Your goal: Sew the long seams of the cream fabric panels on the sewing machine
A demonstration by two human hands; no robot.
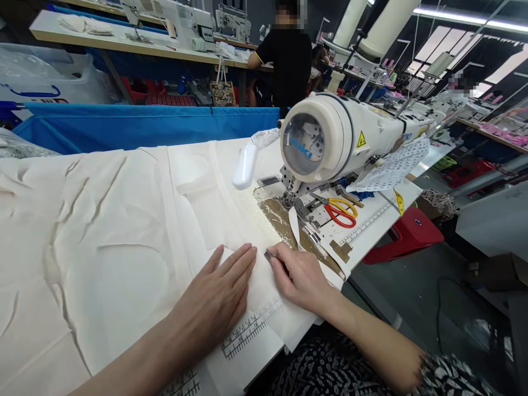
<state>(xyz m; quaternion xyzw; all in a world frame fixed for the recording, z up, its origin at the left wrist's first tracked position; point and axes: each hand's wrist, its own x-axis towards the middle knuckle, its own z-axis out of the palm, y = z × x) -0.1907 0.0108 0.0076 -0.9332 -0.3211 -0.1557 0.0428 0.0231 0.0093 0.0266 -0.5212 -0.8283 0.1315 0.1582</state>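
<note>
Across the tabletop lies a large piece of off-white fabric (132, 275) with folds and creases. My left hand (225, 286) rests flat on it, fingers stretched out toward the sewing machine. To its right, my right hand (299, 275) is closed in a pinch on a small dark metal piece (269, 254), mostly hidden by the fingers, at the fabric's surface. Just beyond is the white sewing machine (317, 137), its presser foot and needle area near a brown taped patch (280, 217). Printed ruler marks (251, 330) show beside my left wrist.
Red-handled scissors (340, 217) with a yellow handle lie on the machine bed. A white oblong object (245, 166) sits left of the machine head. Patterned paper (390, 165) hangs from the machine. A red stool (406, 236) stands right; a person (284, 60) sits beyond the blue cloth (152, 126).
</note>
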